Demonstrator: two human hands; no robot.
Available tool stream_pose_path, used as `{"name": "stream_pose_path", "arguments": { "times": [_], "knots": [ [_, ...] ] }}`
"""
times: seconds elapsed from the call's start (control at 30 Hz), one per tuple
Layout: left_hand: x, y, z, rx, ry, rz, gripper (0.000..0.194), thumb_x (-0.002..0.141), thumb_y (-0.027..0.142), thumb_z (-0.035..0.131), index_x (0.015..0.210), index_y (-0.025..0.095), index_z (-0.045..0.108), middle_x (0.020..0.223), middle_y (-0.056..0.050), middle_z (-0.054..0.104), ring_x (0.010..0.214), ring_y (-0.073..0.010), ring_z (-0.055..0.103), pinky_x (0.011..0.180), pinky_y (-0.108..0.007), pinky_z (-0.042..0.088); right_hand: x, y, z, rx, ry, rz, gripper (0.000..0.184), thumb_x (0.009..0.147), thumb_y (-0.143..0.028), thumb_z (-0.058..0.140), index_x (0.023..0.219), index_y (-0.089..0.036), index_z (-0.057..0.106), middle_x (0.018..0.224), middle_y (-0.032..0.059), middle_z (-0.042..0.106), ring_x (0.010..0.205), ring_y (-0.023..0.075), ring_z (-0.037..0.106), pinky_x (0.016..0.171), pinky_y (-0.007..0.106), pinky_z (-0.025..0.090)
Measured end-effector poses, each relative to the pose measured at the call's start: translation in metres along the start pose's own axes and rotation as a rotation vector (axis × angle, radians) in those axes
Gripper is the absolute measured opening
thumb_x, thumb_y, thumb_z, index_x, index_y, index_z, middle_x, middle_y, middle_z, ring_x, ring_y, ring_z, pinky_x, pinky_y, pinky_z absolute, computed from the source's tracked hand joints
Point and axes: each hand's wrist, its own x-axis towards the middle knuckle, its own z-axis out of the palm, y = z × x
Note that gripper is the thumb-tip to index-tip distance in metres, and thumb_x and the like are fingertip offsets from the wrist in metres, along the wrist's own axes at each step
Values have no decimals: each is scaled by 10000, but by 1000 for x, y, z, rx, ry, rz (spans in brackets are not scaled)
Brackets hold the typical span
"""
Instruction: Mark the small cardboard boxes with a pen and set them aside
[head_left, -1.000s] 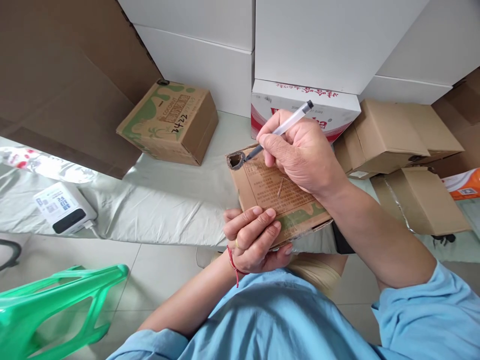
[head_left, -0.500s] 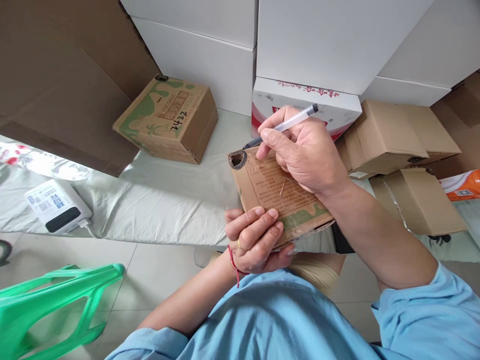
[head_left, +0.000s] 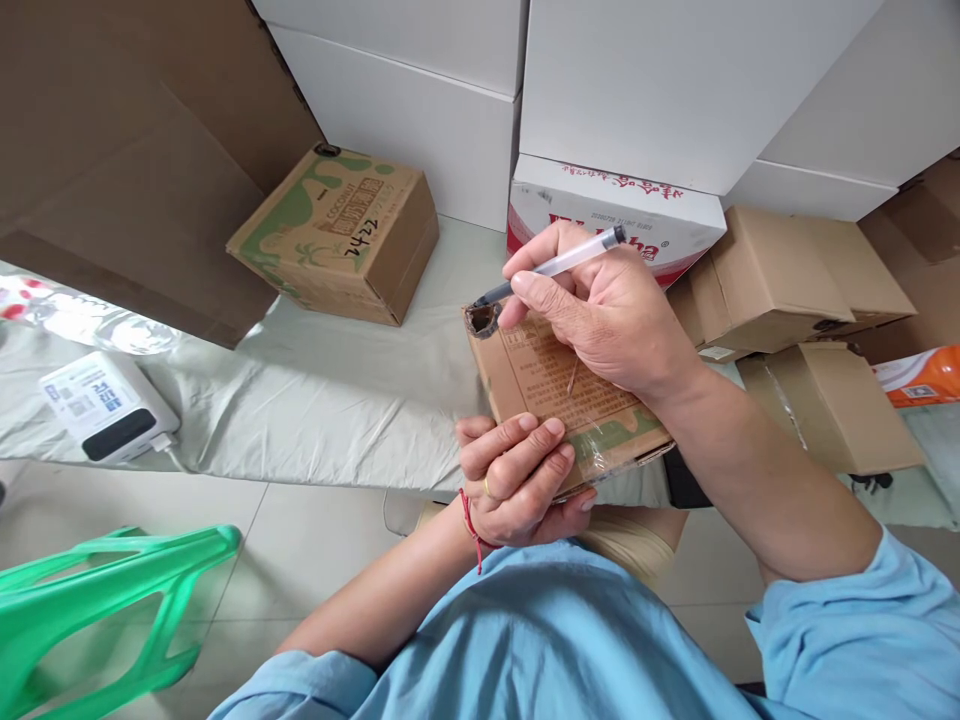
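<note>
A brown cardboard box [head_left: 517, 375] with printed text and a green pattern is tilted in front of me. Its far left corner has a hole [head_left: 482, 319] with a dark, scribbled rim. My left hand [head_left: 517, 470], with a ring and a red cord at the wrist, grips the near left edge, fingers on top and thumb at the near side. My right hand [head_left: 600, 300] is closed around a pen [head_left: 562, 262] with a clear barrel and dark grip. The pen's tip is at the hole's far edge, and the hand's lower side rests over the printed face.
A second coconut box [head_left: 337, 235] marked 2422 stands on the cloth-covered table [head_left: 337, 400]. Behind are white boxes [head_left: 405, 110] and a red-and-white carton [head_left: 615, 215]. More brown boxes [head_left: 787, 270] sit right. A white device [head_left: 109, 405] with a cable lies left; a green stool [head_left: 150, 600] stands below.
My right hand has moved the pen tip left along the hole's far rim, from its right side toward its left corner. My left hand keeps its grip; the view has shifted slightly.
</note>
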Motion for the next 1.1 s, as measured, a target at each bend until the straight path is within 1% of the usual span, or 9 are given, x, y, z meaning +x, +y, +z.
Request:
{"name": "stream_pose_path", "arguments": {
  "times": [0.1, 0.2, 0.37, 0.5, 0.63, 0.8, 0.9, 1.0, 1.1],
  "knots": [
    [0, 0, 0, -1, 1, 0, 230, 965, 426, 623, 1078, 272, 753, 879, -65, 791, 871, -272, 628, 759, -424, 506, 0, 1, -1, -24, 39, 21, 185, 967, -376, 746, 941, -243, 621, 741, -32, 713, 565, 104, 554, 530, 233, 445],
    [0, -1, 1, -9, 9, 5, 240, 961, 423, 629, 1094, 272, 759, 897, -64, 799, 873, -274, 626, 758, -428, 504, 1, 4, -2, -16, 88, 32, 171, 967, -366, 731, 937, -245, 614, 713, -36, 696, 550, 103, 555, 501, 221, 428],
    [-1, -1, 0, -11, -3, 6, 261, 968, 432, 630, 1102, 243, 750, 890, -72, 797, 881, -277, 620, 763, -436, 509, 1, 5, -1, 26, 98, 16, 197, 973, -396, 730, 956, -243, 607, 743, -30, 705, 547, 92, 559, 505, 212, 440],
    [-2, -1, -1, 20, -22, -3, 266, 940, 451, 623, 1116, 292, 744, 880, -60, 798, 894, -284, 626, 775, -436, 506, 0, 4, -1, 12, 106, 41, 179, 963, -365, 741, 943, -250, 605, 728, -38, 697, 530, 91, 541, 504, 218, 444],
    [-4, -2, -1, 24, -13, 8, 281, 919, 468, 626, 1113, 304, 746, 873, -58, 795, 900, -290, 630, 770, -437, 503, -1, 5, -2, 28, 149, 21, 194, 973, -345, 735, 922, -246, 577, 703, -49, 677, 522, 86, 534, 526, 219, 448],
    [-2, -3, 1, 15, -4, 27, 271, 941, 454, 625, 1124, 293, 743, 894, -55, 802, 879, -277, 628, 770, -423, 503, -3, 8, -3, 19, 154, 10, 204, 979, -320, 732, 905, -244, 558, 704, -54, 672, 520, 73, 521, 538, 214, 439],
    [0, -1, 2, 36, 12, 18, 245, 960, 467, 605, 1078, 294, 731, 864, -53, 788, 856, -269, 630, 751, -414, 502, -4, 7, -3, 30, 168, 4, 208, 979, -328, 731, 896, -245, 561, 681, -55, 656, 514, 76, 514, 517, 215, 420],
    [2, -1, 2, 72, 5, 24, 244, 984, 488, 572, 1024, 290, 708, 827, -52, 771, 832, -262, 638, 725, -408, 518, -9, 3, -7, 106, 231, -43, 229, 977, -403, 744, 920, -250, 583, 676, -49, 657, 482, 80, 470, 465, 228, 364],
    [4, -3, -1, 71, -21, 46, 247, 1004, 482, 575, 1032, 269, 699, 842, -61, 775, 851, -257, 644, 731, -403, 534, -21, 7, -21, 149, 375, -116, 241, 974, -477, 736, 1002, -273, 610, 773, -18, 726, 470, 92, 449, 432, 260, 309]
  ]
}}
